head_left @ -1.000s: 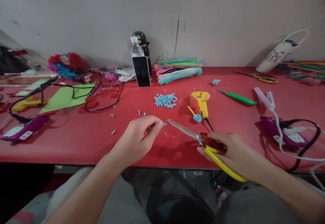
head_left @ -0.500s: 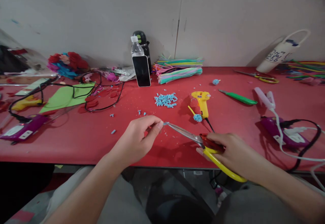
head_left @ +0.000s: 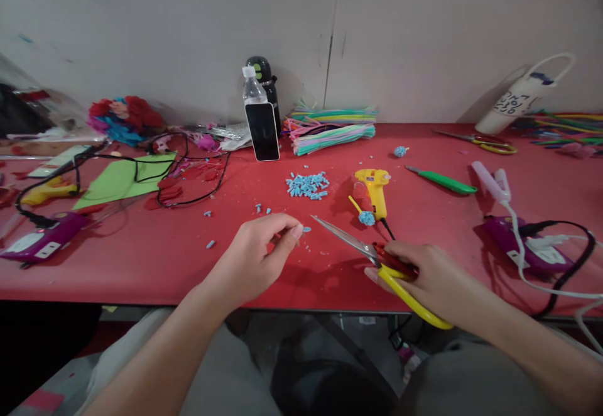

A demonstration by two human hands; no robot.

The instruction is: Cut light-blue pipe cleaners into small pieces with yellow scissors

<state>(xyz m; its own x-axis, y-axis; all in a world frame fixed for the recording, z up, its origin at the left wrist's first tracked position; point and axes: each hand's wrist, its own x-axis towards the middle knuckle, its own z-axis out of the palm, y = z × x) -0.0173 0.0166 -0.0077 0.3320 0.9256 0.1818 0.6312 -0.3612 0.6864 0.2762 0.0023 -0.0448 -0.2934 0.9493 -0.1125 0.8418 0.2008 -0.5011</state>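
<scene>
Between thumb and forefinger, my left hand (head_left: 264,259) pinches a small light-blue foam piece (head_left: 306,229) whose tip sticks out to the right. My right hand (head_left: 428,271) is wrapped round the red and yellow handles of a pair of scissors (head_left: 346,238). The blades point up and left, their tips just beyond the foam piece and apart from it. A pile of cut blue pieces (head_left: 307,186) lies behind my hands. Near the scissors, a blue bumpy ball (head_left: 366,218) sits by a yellow glue gun (head_left: 375,193).
A phone (head_left: 262,132) leans on a clear bottle (head_left: 254,89). Behind the pile lie bundled pipe cleaners (head_left: 332,130). To the right are a green-handled knife (head_left: 445,181), another pair of scissors (head_left: 492,144) and a purple power strip (head_left: 502,246). Black cords (head_left: 188,202) cross the left side.
The scissors have swung slightly upward, and their tips have come away from the blue foam piece. My left hand has stayed in place with its pinch.
</scene>
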